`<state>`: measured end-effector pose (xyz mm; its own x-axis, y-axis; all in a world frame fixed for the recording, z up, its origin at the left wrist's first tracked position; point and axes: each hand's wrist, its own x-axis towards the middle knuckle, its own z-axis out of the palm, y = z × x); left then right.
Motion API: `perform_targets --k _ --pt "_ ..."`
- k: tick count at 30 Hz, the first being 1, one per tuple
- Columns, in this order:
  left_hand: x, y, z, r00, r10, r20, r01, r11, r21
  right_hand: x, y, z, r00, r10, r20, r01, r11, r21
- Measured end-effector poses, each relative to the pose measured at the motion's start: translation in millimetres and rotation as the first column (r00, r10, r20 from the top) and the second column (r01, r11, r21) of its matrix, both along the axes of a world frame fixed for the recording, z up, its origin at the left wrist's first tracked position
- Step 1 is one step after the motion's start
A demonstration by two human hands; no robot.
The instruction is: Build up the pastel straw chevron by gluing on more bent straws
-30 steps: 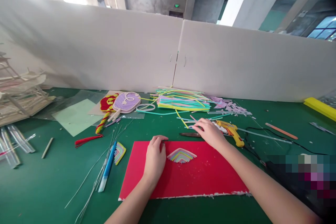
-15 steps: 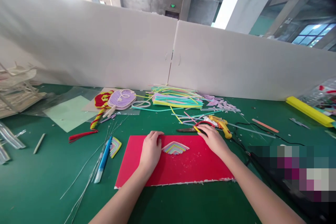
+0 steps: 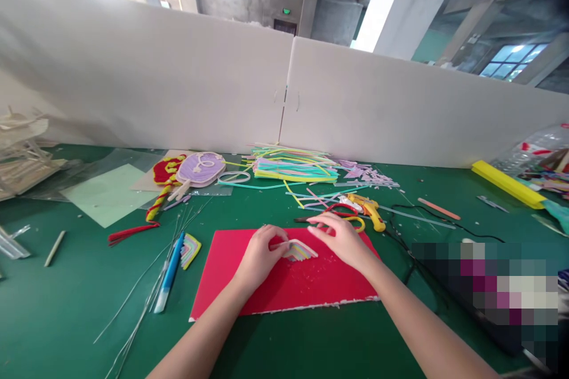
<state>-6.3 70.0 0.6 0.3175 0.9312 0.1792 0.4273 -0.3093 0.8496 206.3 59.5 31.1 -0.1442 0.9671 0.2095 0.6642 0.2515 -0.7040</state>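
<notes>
A fan-shaped piece of pastel stripes (image 3: pixel 302 250) is over the red board (image 3: pixel 267 296), its left end covered by fingers. My left hand (image 3: pixel 264 253) pinches that end between thumb and fingertips. To the right, my right hand (image 3: pixel 340 237) hovers above the board with its fingers apart and nothing in them. Just behind it lie scissors with red and yellow handles (image 3: pixel 355 223), partly hidden by the hand. A second striped piece with a yellow edge (image 3: pixel 190 251) rests on the green table (image 3: pixel 311 346), left of the board, touching or close to a blue pen-like tool (image 3: pixel 171 269).
Behind the board lie a bundle of pastel strips (image 3: pixel 296 170), a yellow glue gun (image 3: pixel 371 210) with a black cable, and purple scraps (image 3: pixel 368 173). Thin wires (image 3: pixel 142 302) and a purple fan-shaped craft (image 3: pixel 201 169) are on the left. A white partition (image 3: pixel 178 83) bounds the back.
My right hand has let go of the scissors and moved left toward the striped piece. My left hand has shifted right and taken hold of that piece's left end.
</notes>
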Motion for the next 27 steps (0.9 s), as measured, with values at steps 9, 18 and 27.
perform_targets --k 9,18,27 --pt "2 1 6.5 0.901 0.101 0.421 -0.019 0.981 -0.194 -25 2 16.8 0.968 0.121 -0.221 -0.180 0.947 -0.268" --pt "3 5 1.6 0.891 0.127 0.436 -0.018 0.969 -0.247 -52 -4 -11.9 0.448 -0.334 -0.830 -0.006 0.927 -0.376" --pt "1 7 -2.5 0.891 0.142 0.431 -0.056 0.977 -0.205 -46 -3 -13.8 0.488 -0.397 -0.778 0.055 0.903 -0.426"
